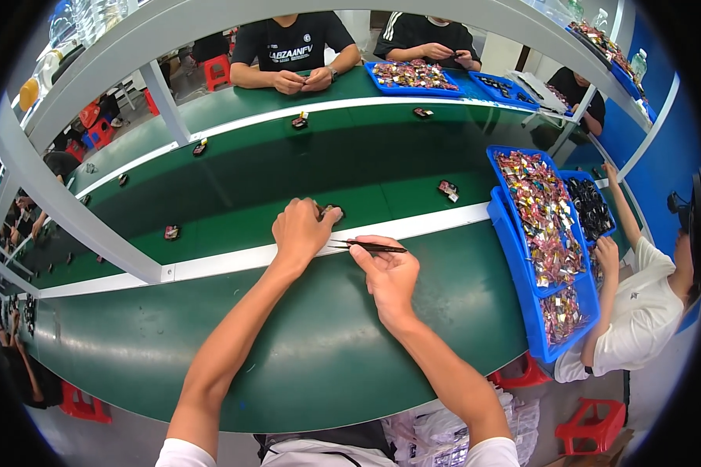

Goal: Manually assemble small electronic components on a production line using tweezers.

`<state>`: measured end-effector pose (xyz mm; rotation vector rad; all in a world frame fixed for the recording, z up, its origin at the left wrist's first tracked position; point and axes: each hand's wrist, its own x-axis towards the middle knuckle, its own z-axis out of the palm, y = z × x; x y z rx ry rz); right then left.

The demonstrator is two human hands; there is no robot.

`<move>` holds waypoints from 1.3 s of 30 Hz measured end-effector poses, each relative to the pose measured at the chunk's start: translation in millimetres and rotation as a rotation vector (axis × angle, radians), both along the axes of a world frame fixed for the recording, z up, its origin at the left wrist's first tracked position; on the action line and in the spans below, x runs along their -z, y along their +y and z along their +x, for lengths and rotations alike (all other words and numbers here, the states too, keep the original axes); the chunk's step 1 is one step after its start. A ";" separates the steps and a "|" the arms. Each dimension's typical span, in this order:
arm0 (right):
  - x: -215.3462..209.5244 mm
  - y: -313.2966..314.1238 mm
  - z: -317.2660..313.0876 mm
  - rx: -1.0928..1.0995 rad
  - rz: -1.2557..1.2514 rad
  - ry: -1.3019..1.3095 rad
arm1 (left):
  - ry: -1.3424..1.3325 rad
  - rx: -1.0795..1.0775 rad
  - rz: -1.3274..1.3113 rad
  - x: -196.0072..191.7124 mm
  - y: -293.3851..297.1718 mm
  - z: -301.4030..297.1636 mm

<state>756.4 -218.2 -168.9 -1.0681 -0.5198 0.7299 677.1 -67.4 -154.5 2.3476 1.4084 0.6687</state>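
Note:
My left hand [297, 232] reaches over the white rail [210, 267] onto the dark green belt. Its fingers curl closed on a small dark part [332, 212], which they partly hide. Just right of it, my right hand [391, 274] is closed around black tweezers [378, 247]. Their thin metal tips point left toward my left wrist and touch nothing that I can make out. Similar small parts lie spaced along the belt, one [448, 190] to the right and one [171, 232] to the left.
Stacked blue trays [492, 175] of small wired pieces stand at the right, beside a tray of black parts [590, 206]. Across the belt, people work near another full tray [413, 75]. Grey frame posts [86, 210] rise at left. A co-worker's hand [606, 255] is by the trays.

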 end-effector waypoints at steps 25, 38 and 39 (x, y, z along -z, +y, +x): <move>-1.3 -1.8 -11.3 -0.063 -0.104 -0.063 | -0.205 -0.043 -0.315 9.8 42.9 -34.2; 0.5 -2.1 -24.0 -0.112 -0.101 -0.033 | -0.612 0.123 -0.687 -7.0 -40.2 -125.3; 1.7 -1.3 -23.9 -0.112 -0.099 -0.046 | -0.616 0.124 -0.692 -5.5 -42.3 -127.7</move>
